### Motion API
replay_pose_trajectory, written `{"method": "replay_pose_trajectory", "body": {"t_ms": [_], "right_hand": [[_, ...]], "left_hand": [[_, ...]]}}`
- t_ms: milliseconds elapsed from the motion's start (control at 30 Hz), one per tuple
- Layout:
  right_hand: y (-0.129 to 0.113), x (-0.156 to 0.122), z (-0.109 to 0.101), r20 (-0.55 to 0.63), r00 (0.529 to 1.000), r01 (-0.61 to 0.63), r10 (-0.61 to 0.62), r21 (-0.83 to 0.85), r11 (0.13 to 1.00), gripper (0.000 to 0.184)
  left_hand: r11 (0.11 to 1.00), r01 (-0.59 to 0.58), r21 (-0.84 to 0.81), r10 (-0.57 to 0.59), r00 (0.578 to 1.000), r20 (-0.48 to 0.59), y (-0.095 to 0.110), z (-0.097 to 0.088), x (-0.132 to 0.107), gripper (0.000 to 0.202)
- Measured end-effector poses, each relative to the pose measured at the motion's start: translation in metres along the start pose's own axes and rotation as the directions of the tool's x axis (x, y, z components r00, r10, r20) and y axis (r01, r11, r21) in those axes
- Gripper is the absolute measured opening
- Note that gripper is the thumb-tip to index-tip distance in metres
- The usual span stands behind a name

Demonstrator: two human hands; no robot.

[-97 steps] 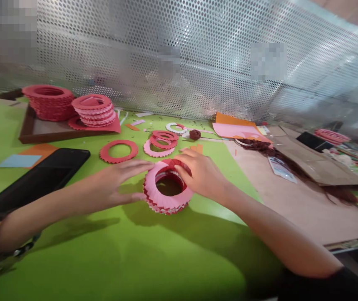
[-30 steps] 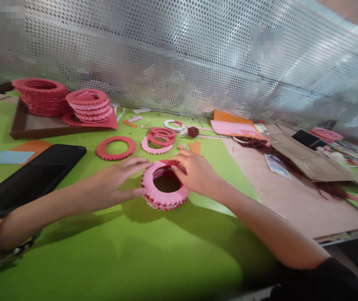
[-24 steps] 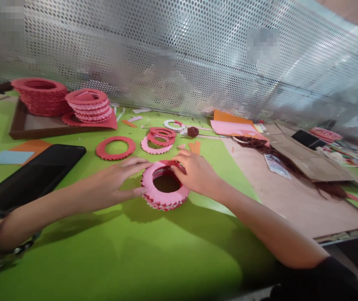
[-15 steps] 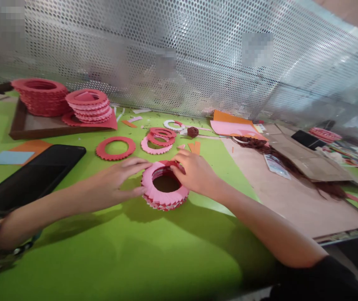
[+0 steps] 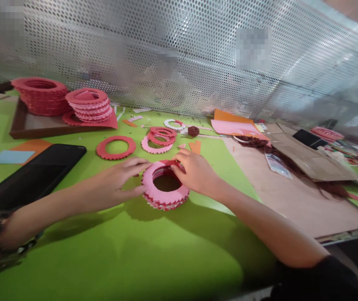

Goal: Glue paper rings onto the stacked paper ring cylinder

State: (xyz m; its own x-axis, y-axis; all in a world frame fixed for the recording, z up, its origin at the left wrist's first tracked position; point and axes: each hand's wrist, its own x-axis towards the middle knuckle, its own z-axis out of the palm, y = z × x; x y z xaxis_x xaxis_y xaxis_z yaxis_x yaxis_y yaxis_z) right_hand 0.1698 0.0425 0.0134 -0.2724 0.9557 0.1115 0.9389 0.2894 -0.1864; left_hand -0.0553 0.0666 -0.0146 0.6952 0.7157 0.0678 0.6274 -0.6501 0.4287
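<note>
A stack of pink and red scalloped paper rings [image 5: 165, 193] lies on the green table [image 5: 135, 259] in front of me. My left hand [image 5: 118, 179] rests against its left side, thumb and fingers spread along the edge. My right hand [image 5: 194, 172] is at the stack's far right rim, fingertips pinched on the top rings there. Loose single rings lie just beyond: a red ring [image 5: 116, 147] and a pink ring with red ones on it [image 5: 159, 139].
A brown tray [image 5: 25, 125] at the back left holds two tall ring stacks [image 5: 42, 95] [image 5: 88, 104]. A black phone [image 5: 31, 175] lies at left. Brown paper [image 5: 292, 196], a cardboard piece [image 5: 310, 161] and coloured sheets [image 5: 232, 124] lie at right. A perforated metal screen [image 5: 198, 62] closes the back.
Since the earliest frame the top rings have been pressed flatter on the stack. In the last second both hands have stayed nearly still on it.
</note>
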Motion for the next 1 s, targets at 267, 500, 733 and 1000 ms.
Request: {"method": "replay_pose_trajectory", "body": {"t_ms": [267,500,733,1000], "right_hand": [[0.001,-0.001,0.0,0.004,1.0,-0.021,0.021,-0.028,0.999,0.019],[0.004,0.0,0.001,-0.021,1.0,-0.01,0.01,0.032,0.999,0.022],[0.008,0.002,0.003,-0.043,0.999,0.005,0.001,0.152,0.988,0.014],[0.01,0.002,0.012,-0.096,0.995,0.009,0.008,0.173,0.985,0.01]], "left_hand": [[1.0,-0.009,-0.019,0.008,0.997,-0.073,-0.002,0.008,0.0,0.071],[1.0,0.003,-0.02,-0.005,0.995,-0.103,0.002,0.009,-0.002,0.065],[0.997,0.022,-0.067,-0.029,0.993,-0.114,-0.002,0.014,-0.001,0.067],[0.996,-0.021,-0.084,0.01,0.992,-0.126,-0.002,0.015,0.001,0.062]]}}
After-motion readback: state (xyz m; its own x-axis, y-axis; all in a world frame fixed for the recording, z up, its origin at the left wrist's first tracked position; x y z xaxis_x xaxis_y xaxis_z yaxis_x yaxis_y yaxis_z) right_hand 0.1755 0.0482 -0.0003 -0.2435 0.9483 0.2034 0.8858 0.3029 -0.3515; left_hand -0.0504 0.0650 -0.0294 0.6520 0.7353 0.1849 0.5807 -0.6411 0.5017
